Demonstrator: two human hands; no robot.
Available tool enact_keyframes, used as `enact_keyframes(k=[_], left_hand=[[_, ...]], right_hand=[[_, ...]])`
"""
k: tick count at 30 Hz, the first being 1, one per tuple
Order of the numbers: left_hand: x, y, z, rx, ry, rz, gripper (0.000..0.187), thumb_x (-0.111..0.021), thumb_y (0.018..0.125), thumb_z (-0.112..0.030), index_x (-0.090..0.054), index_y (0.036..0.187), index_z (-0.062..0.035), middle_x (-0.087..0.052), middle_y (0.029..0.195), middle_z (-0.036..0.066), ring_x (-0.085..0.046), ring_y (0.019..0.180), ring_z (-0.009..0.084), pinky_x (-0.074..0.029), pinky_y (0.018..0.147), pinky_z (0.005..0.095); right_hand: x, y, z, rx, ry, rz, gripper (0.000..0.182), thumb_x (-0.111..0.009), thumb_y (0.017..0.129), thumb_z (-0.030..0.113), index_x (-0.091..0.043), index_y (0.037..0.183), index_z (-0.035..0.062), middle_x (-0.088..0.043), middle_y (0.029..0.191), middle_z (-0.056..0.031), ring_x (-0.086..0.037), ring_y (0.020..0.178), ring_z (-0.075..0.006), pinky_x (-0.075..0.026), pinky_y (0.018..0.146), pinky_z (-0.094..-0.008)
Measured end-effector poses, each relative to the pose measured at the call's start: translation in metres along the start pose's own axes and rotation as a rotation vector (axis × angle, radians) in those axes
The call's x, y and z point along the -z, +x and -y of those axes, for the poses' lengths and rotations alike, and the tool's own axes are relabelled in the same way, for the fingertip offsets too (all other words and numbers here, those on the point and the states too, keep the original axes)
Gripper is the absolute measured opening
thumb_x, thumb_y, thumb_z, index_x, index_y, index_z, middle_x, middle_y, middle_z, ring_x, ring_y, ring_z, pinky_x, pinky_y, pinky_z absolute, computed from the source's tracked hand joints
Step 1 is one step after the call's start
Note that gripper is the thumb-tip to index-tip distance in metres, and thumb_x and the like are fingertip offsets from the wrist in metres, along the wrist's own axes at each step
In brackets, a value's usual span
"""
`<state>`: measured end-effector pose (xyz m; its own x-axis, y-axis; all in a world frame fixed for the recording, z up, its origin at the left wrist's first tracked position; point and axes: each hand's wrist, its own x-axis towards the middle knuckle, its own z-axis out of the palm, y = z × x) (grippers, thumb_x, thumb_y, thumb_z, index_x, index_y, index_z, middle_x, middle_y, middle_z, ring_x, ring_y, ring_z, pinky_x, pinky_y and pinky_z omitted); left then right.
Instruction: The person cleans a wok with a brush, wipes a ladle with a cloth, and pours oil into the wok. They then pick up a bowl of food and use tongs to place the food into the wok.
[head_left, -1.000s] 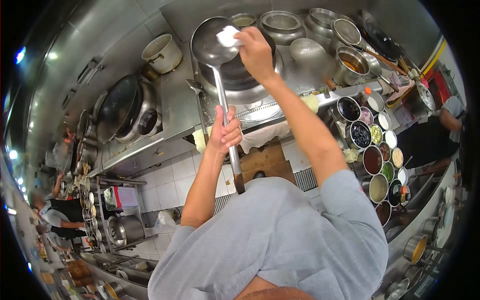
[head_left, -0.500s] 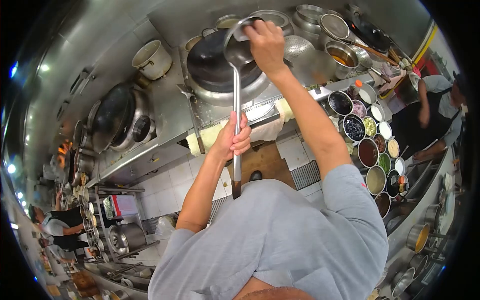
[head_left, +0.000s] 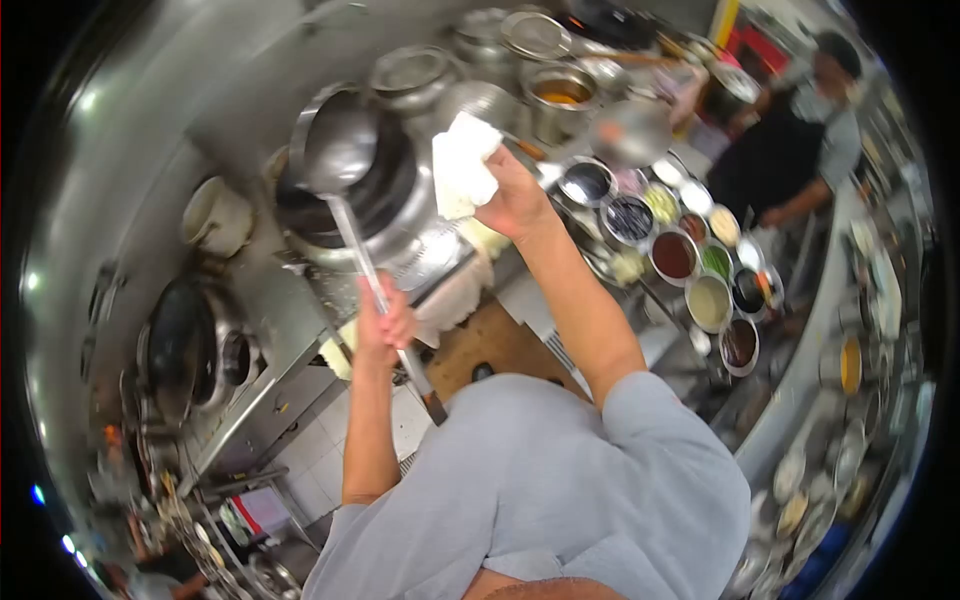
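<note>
Over the large black round-bottomed wok (head_left: 300,208), the long-handled silver metal ladle (head_left: 340,150) has its bowl toward the back, and its handle slants down toward your grey shirt (head_left: 540,450). Your left hand (head_left: 385,322), in front of the wok, has its fingers closed around that handle, partway along it. Its outline is slightly blurred.

To the right of the wok, your right hand (head_left: 515,197) is raised in the air, apart from the ladle. Its fingers are partly closed, pinching a crumpled white cloth or paper (head_left: 465,165); which of the two it is, you cannot tell.

Left of the wok, a dented pale metal pot (head_left: 218,217) stands on the steel surface (head_left: 262,305). Behind and to the right of the wok are a lidded silver pot (head_left: 412,72) and a steel pot of orange-brown liquid (head_left: 562,92). Farther right of the wok, round metal containers (head_left: 674,254) hold dark, red, green and pale contents. Beyond them, well apart from your hands, is a person in a black apron (head_left: 770,165).
</note>
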<state>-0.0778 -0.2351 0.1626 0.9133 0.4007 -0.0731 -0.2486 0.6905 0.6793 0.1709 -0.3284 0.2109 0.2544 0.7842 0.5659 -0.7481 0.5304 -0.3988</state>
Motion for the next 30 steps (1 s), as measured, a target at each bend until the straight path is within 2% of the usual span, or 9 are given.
enact_keyframes(k=[3, 5, 7, 10, 13, 18, 22, 27, 30], left_hand=[[0.006, -0.014, -0.008, -0.026, -0.067, -0.196, 0.047, -0.036, 0.097, -0.058, -0.052, 0.097, -0.0140, -0.035, 0.047, -0.007, -0.029, 0.030, 0.0043, -0.025, 0.027, 0.0197], [0.042, -0.014, -0.012, -0.133, -0.104, 0.062, 0.047, -0.038, 0.099, -0.052, -0.052, 0.103, -0.0077, -0.040, 0.053, -0.002, -0.035, 0.033, 0.0062, -0.030, 0.028, 0.0207], [0.033, -0.025, -0.014, -0.221, -0.103, 0.000, 0.043, -0.038, 0.100, -0.050, -0.048, 0.096, -0.0077, -0.038, 0.053, -0.002, -0.033, 0.033, 0.0068, -0.030, 0.029, 0.0210], [0.035, -0.037, -0.018, -0.314, -0.094, -0.057, 0.040, -0.039, 0.101, -0.045, -0.045, 0.091, -0.0066, -0.035, 0.053, -0.002, -0.030, 0.033, 0.0070, -0.029, 0.030, 0.0197], [0.046, -0.046, -0.018, -0.361, -0.084, -0.064, 0.039, -0.039, 0.102, -0.043, -0.046, 0.090, -0.0067, -0.035, 0.053, -0.002, -0.030, 0.033, 0.0069, -0.028, 0.030, 0.0196], [0.041, -0.054, -0.009, -0.396, -0.069, -0.189, 0.040, -0.036, 0.103, -0.044, -0.048, 0.088, -0.0079, -0.034, 0.051, -0.003, -0.027, 0.031, 0.0057, -0.024, 0.027, 0.0190], [0.037, -0.061, -0.006, -0.407, -0.055, -0.234, 0.041, -0.037, 0.103, -0.044, -0.048, 0.087, -0.0080, -0.033, 0.051, -0.003, -0.027, 0.032, 0.0057, -0.023, 0.027, 0.0196], [0.036, -0.078, -0.007, -0.438, -0.098, -0.221, 0.042, -0.037, 0.103, -0.043, -0.049, 0.089, -0.0053, -0.036, 0.053, -0.001, -0.031, 0.034, 0.0089, -0.030, 0.030, 0.0220], [0.030, -0.082, -0.009, -0.462, -0.058, -0.217, 0.040, -0.035, 0.104, -0.043, -0.049, 0.092, -0.0070, -0.035, 0.054, -0.001, -0.032, 0.035, 0.0085, -0.031, 0.032, 0.0221]], right_hand=[[0.034, -0.083, 0.014, -0.037, -0.264, -0.374, 0.039, -0.062, 0.091, 0.010, -0.050, 0.128, 0.0089, -0.060, 0.122, -0.0055, -0.060, 0.109, -0.0184, -0.051, 0.089, -0.0395], [0.072, -0.153, 0.014, -0.004, -0.211, -0.644, 0.033, -0.062, 0.091, 0.012, -0.052, 0.123, 0.0102, -0.064, 0.108, -0.0018, -0.063, 0.094, -0.0153, -0.052, 0.079, -0.0359], [0.119, -0.239, 0.005, 0.199, -0.220, -1.163, 0.036, -0.058, 0.092, 0.012, -0.050, 0.127, 0.0151, -0.063, 0.105, -0.0026, -0.063, 0.087, -0.0177, -0.052, 0.071, -0.0351], [0.164, -0.347, 0.024, 0.365, -0.315, -1.885, 0.028, -0.051, 0.092, 0.009, -0.042, 0.117, 0.0178, -0.059, 0.092, -0.0099, -0.057, 0.060, -0.0207, -0.041, 0.037, -0.0276], [0.181, -0.406, 0.057, 0.530, -0.729, -1.990, 0.034, -0.050, 0.089, 0.004, -0.048, 0.123, 0.0102, -0.062, 0.098, -0.0103, -0.058, 0.057, -0.0175, -0.043, 0.039, -0.0268], [0.256, -0.443, 0.092, 0.549, -0.700, -2.357, 0.035, -0.062, 0.083, 0.004, -0.054, 0.116, 0.0007, -0.065, 0.102, -0.0161, -0.066, 0.079, -0.0259, -0.053, 0.055, -0.0364], [0.259, -0.438, 0.102, 0.472, -0.453, -2.543, 0.047, -0.076, 0.076, 0.017, -0.056, 0.112, -0.0060, -0.065, 0.107, -0.0242, -0.067, 0.094, -0.0360, -0.055, 0.076, -0.0443], [0.253, -0.434, 0.116, 0.428, 0.014, -2.725, 0.065, -0.079, 0.076, 0.018, -0.046, 0.129, -0.0015, -0.063, 0.118, -0.0214, -0.069, 0.090, -0.0295, -0.059, 0.073, -0.0412], [0.294, -0.487, 0.098, 0.534, 0.118, -2.048, 0.067, -0.065, 0.085, 0.035, -0.035, 0.142, 0.0116, -0.043, 0.142, -0.0138, -0.048, 0.121, -0.0259, -0.046, 0.092, -0.0500]])
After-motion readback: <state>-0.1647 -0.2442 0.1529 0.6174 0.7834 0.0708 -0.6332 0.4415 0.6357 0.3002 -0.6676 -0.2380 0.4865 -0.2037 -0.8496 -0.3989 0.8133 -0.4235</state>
